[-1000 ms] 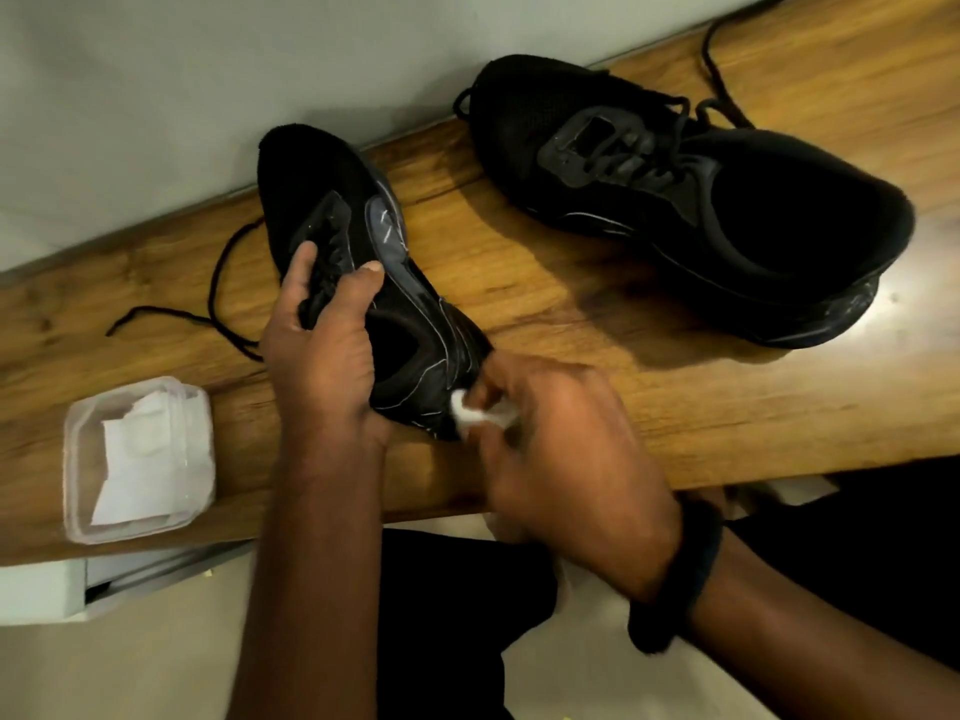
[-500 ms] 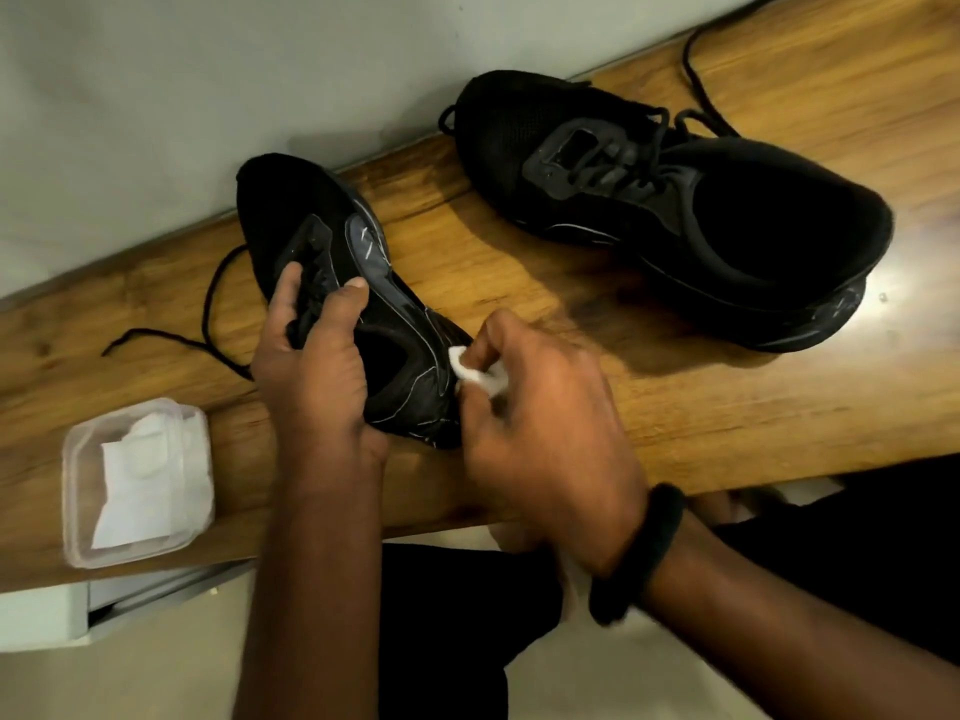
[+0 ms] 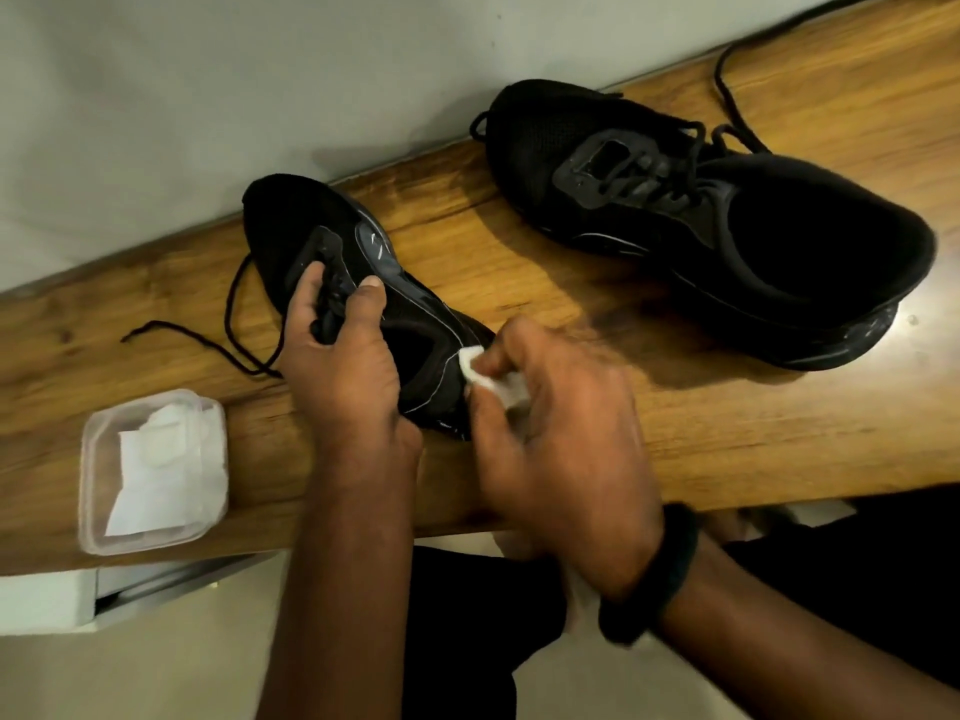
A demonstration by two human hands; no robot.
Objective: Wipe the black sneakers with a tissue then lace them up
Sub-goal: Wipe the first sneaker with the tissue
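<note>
Pressing tissue against sneaker heel, right hand pinches it

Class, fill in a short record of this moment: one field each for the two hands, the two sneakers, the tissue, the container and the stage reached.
left hand: grips near sneaker at its lace area
right hand: pinches tissue against near sneaker's heel side
far sneaker: upright on table, untouched, lace end trailing
container: by table's near edge, holds folded tissues
stage: wiping; lacing not begun
</note>
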